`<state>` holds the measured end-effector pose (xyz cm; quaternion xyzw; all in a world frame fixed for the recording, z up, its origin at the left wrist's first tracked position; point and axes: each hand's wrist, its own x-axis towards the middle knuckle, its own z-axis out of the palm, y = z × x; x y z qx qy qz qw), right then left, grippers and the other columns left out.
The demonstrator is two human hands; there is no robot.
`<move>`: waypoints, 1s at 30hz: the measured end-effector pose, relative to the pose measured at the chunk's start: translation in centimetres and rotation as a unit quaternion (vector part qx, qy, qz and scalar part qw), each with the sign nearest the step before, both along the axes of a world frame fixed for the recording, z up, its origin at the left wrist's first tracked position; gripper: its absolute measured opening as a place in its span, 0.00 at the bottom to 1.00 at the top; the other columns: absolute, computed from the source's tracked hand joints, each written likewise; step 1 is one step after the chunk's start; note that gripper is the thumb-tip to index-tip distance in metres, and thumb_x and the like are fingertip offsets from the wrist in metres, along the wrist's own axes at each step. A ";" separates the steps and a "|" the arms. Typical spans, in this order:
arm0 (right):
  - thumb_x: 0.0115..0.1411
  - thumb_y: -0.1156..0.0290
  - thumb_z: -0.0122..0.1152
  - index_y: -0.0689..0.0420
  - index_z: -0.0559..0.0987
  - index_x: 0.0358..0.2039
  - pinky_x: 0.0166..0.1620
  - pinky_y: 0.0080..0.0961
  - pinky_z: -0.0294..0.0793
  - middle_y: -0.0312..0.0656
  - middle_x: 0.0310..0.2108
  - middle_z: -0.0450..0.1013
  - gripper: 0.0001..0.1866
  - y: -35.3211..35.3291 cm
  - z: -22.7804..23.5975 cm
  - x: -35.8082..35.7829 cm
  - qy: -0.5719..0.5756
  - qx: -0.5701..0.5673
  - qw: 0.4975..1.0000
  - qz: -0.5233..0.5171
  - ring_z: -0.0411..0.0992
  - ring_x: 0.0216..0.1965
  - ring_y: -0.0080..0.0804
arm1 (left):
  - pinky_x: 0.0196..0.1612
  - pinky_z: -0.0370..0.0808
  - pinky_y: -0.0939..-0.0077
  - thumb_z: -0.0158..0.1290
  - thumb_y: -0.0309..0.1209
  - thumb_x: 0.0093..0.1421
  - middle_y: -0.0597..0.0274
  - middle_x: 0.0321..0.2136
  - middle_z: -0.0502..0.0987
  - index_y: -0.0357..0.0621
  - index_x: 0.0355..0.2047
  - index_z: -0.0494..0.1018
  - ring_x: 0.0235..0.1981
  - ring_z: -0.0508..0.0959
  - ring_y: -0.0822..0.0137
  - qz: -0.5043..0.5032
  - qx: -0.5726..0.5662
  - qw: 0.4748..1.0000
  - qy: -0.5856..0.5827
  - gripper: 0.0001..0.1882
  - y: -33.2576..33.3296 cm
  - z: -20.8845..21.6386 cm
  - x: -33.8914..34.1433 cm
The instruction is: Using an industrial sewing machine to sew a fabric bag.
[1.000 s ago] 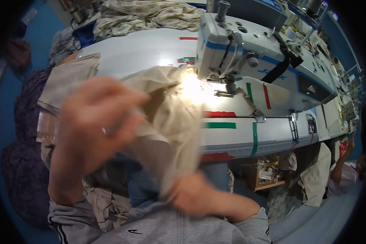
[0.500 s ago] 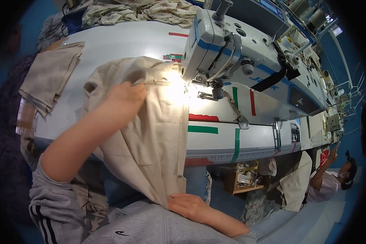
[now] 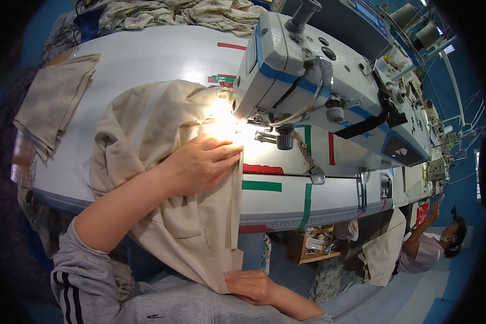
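Note:
A large beige cloth drapes from the white sewing machine over the table's front edge toward my lap. Its far end lies under the bright lamp by the presser foot, where glare hides the detail. My left hand rests palm down on the cloth just in front of the needle area, fingers stretched toward the cloth's right edge. Close to my body, my right hand pinches the cloth's lower corner between thumb and fingers. Between the two hands the right edge runs fairly straight; loose folds bunch at the left.
Folded beige cloth pieces lie at the table's left end. Floral fabric is heaped at the back. Right of the needle, a metal guide arm sits on the table. A wooden drawer hangs below. Another person is at far right.
My left hand has let go of a bunched fold and moved nearer and rightward, flattening on the cloth. My right hand keeps its pinch on the corner. The whole view has shifted slightly.

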<state>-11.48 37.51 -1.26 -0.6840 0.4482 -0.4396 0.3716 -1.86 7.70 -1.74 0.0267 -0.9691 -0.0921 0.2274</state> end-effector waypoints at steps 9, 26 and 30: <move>0.57 0.71 0.66 0.62 0.81 0.38 0.43 0.33 0.81 0.49 0.37 0.79 0.10 -4.1 2.6 -4.2 0.101 -0.052 0.993 -0.016 0.80 0.40 0.45 | 0.57 0.71 0.67 0.56 0.27 0.54 0.62 0.52 0.74 0.41 0.48 0.75 0.52 0.74 0.63 -0.050 0.040 0.998 -0.006 0.19 -1.2 -0.1 0.4; 0.47 0.79 0.62 0.58 0.78 0.47 0.45 0.29 0.76 0.42 0.50 0.70 0.23 -13.4 0.5 -6.2 0.381 -0.186 0.886 -0.188 0.70 0.52 0.41 | 0.60 0.67 0.67 0.58 0.33 0.53 0.62 0.58 0.71 0.43 0.57 0.69 0.58 0.70 0.66 -0.019 0.066 0.996 -0.053 0.29 0.9 0.4 1.1; 0.45 0.75 0.64 0.55 0.82 0.41 0.46 0.26 0.77 0.37 0.49 0.74 0.19 -13.1 0.5 -5.7 0.402 -0.200 0.874 -0.186 0.73 0.48 0.36 | 0.62 0.65 0.63 0.61 0.36 0.49 0.62 0.57 0.70 0.43 0.58 0.69 0.59 0.68 0.64 -0.017 0.056 0.995 -0.076 0.34 -0.2 1.1 1.3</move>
